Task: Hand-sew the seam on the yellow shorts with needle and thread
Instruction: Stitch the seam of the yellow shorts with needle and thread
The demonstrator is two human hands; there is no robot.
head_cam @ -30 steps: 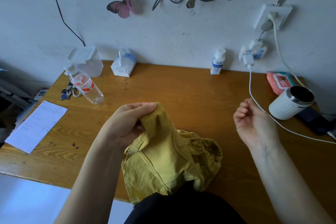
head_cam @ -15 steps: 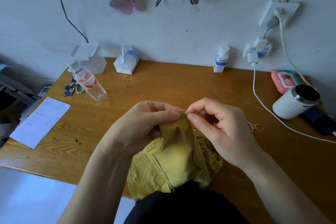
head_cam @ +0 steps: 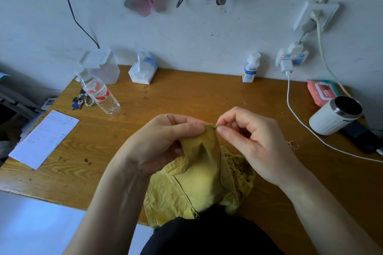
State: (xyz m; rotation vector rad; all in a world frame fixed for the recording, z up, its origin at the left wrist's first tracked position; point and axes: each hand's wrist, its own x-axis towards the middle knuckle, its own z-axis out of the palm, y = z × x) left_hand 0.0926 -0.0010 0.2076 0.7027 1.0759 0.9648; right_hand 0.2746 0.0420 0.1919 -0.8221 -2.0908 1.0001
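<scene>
Pinching a raised fold of the yellow shorts (head_cam: 199, 182), the left hand (head_cam: 165, 143) meets the right hand (head_cam: 255, 141), whose fingertips pinch at the fold's tip.

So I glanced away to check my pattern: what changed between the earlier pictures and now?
The right hand, a second ago raised off to the right, moved left to the lifted fold of the yellow shorts and now pinches what looks like the needle at its tip. The left hand kept gripping that fold. Water bottle, white mug and paper stayed put.
</scene>
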